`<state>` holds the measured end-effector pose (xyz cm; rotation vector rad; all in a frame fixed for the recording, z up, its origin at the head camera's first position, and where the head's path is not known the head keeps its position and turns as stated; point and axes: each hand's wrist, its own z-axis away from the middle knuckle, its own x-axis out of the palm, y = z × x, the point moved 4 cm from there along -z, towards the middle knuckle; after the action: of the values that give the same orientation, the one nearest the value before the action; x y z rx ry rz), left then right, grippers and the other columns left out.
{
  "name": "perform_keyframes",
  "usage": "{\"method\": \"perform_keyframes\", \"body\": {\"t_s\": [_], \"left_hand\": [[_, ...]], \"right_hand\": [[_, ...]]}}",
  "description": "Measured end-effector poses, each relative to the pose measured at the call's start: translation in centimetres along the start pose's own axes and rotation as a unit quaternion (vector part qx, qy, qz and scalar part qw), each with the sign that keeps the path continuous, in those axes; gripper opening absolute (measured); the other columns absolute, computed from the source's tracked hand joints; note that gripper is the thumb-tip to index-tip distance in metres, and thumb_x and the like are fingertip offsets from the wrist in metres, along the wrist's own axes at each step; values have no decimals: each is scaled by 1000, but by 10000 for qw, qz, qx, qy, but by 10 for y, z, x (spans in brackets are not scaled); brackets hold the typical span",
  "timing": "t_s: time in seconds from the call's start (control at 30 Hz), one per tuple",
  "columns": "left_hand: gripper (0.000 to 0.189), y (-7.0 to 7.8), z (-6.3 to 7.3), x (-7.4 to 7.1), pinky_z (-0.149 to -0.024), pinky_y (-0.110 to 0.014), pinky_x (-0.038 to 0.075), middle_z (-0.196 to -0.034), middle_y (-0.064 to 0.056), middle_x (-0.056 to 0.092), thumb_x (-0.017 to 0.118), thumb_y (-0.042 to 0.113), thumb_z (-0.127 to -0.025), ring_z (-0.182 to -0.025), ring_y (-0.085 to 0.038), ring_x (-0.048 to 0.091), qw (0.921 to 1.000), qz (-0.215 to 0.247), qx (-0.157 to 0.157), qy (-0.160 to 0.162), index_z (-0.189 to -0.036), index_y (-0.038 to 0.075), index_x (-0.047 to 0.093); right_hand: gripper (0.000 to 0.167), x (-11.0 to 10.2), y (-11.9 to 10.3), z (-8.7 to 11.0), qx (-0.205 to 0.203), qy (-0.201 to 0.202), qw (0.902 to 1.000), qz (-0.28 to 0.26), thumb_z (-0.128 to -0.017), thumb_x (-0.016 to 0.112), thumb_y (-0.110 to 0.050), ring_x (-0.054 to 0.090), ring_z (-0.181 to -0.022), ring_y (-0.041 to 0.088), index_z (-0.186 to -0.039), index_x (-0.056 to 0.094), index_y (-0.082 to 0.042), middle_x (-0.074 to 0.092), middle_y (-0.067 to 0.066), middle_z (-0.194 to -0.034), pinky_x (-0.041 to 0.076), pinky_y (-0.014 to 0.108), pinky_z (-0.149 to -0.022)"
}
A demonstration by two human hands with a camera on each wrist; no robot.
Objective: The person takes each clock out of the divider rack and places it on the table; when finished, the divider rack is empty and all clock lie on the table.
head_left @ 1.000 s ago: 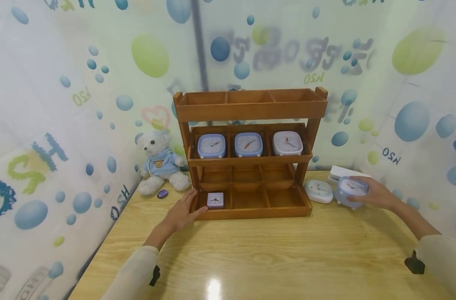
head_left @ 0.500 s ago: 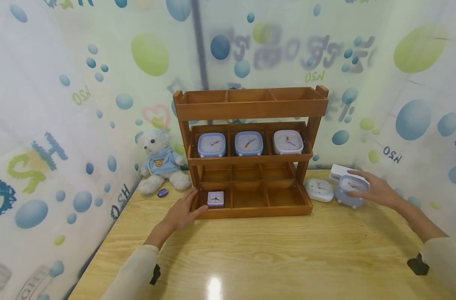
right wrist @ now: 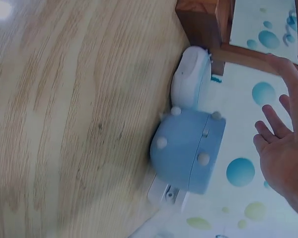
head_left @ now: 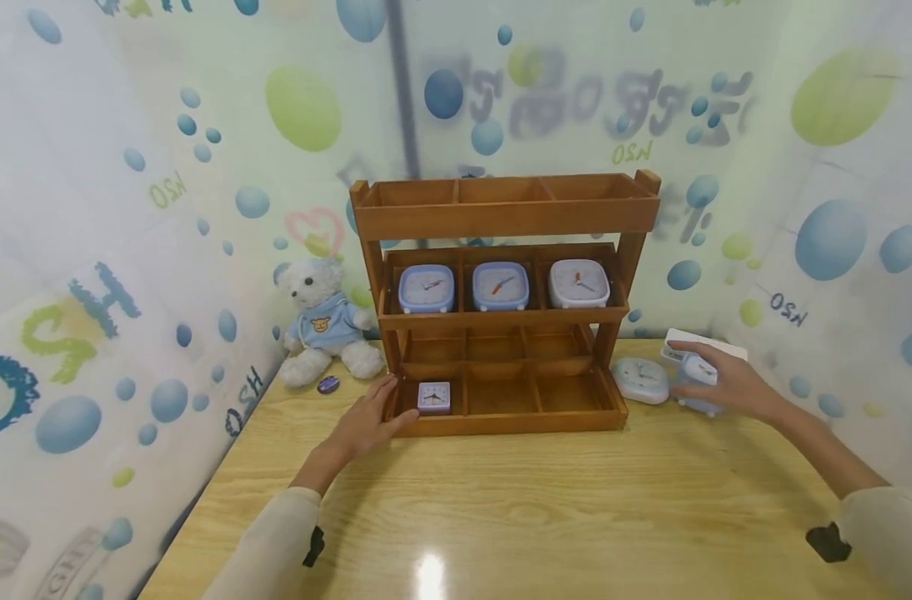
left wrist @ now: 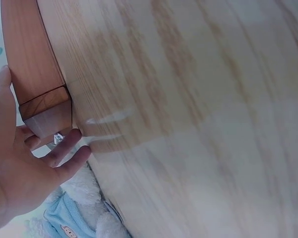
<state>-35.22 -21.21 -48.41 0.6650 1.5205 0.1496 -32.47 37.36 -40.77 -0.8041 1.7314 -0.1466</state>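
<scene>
My left hand point(head_left: 366, 425) holds the front left corner of a wooden tiered rack point(head_left: 501, 425), thumb along the front rim and fingers around the end. In the left wrist view the fingertips point(left wrist: 82, 153) reach down beside the rack's corner point(left wrist: 47, 109). My right hand point(head_left: 734, 383) is spread over a blue alarm clock point(head_left: 696, 371) and hides its right part. The right wrist view shows the blue clock point(right wrist: 184, 148) standing on the table, apart from the fingers. Beside it a white-and-mint clock point(right wrist: 188, 79) leans near the rack's right end.
A white box point(head_left: 699, 340) lies behind the blue clock. The middle tier bears three clocks point(head_left: 501, 287), and a small square clock point(head_left: 433, 398) sits in the bottom left compartment. Left of the rack are a teddy bear point(head_left: 321, 325) and a small purple oval object point(head_left: 328, 384).
My right hand has shifted left and forward over the blue clock, covering more of its face. The left hand stays at the rack's corner.
</scene>
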Motion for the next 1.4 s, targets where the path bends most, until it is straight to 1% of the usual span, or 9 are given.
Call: {"method": "perform_keyframes", "body": {"t_s": [0.1, 0.17, 0.27, 0.37, 0.47, 0.6, 0.87, 1.2, 1.4], "left_hand": [[95, 0, 0, 1, -119, -62, 29, -171, -15, 22, 57, 66, -99, -150, -45, 32, 10000, 6, 17, 15, -164, 4, 27], [95, 0, -1, 1, -119, -61, 30, -171, -15, 23, 57, 67, -98, -150, -45, 33, 10000, 16, 12, 28, -164, 5, 27], [96, 0, -2, 0, -119, -61, 31, -171, -14, 24, 57, 68, -97, -149, -44, 34, 10000, -1, 9, 44, -164, 6, 28], [98, 0, -3, -1, -118, -61, 31, -171, -13, 24, 58, 70, -96, -149, -43, 35, 10000, 9, -12, 16, -164, 6, 29], [100, 0, -3, -2, -117, -62, 33, -171, -13, 24, 58, 72, -95, -148, -43, 37, 10000, 13, -35, 1, -164, 6, 29], [101, 0, -3, -3, -114, -63, 37, -171, -11, 23, 58, 74, -93, -145, -44, 43, 10000, 0, -93, -28, -164, 8, 30], [99, 0, -2, -4, -112, -63, 39, -171, -9, 25, 62, 71, -93, -142, -44, 46, 9998, 30, -185, -5, -164, 9, 33], [98, 1, -1, -5, -112, -63, 39, -172, -9, 23, 63, 69, -93, -142, -44, 45, 9997, 43, -240, -8, -164, 9, 31], [99, -1, -4, -3, -113, -62, 38, -171, -9, 24, 62, 71, -93, -144, -42, 43, 9998, 26, -197, 0, -164, 9, 32]], "right_hand": [[72, 8, -13, -4, -521, 155, 9985, 81, -80, 92, -20, 53, -129, 50, -142, 60, -2, 61, 23, -141, 44, 28, -105], [72, 14, -23, -7, -818, 153, 9965, -3, -80, 92, -18, 54, -128, 50, -141, 60, 1, 62, 22, -140, 35, 9, -101], [71, 25, -34, -12, -1071, 40, 9940, -224, -80, 91, -13, 55, -127, 49, -141, 59, 5, 62, 22, -140, 27, 0, -100], [69, 39, -42, -18, -1097, -183, 9928, -444, -82, 89, -11, 56, -128, 46, -142, 58, 5, 62, 21, -141, 32, 4, -101], [70, 51, -49, -25, -1054, -446, 9915, -619, -85, 88, -15, 55, -132, 43, -145, 57, 3, 60, 20, -144, 44, 27, -110], [73, 68, -58, -35, -944, -736, 9907, -645, -87, 87, -26, 53, -136, 43, -148, 55, -2, 59, 18, -147, 43, 61, -108], [71, 100, -80, -60, -1334, -845, 9820, -1036, -85, 88, -18, 57, -130, 43, -145, 56, 3, 61, 23, -141, 45, 63, -105], [72, 133, -110, -90, -1241, -1204, 9771, -1239, -88, 86, -29, 52, -138, 38, -150, 55, -8, 58, 13, -149, 43, 59, -110], [67, 148, -128, -104, -1335, -1154, 9772, -1177, -89, 85, -28, 52, -138, 38, -147, 58, -10, 60, 16, -146, 43, 59, -111]]}}
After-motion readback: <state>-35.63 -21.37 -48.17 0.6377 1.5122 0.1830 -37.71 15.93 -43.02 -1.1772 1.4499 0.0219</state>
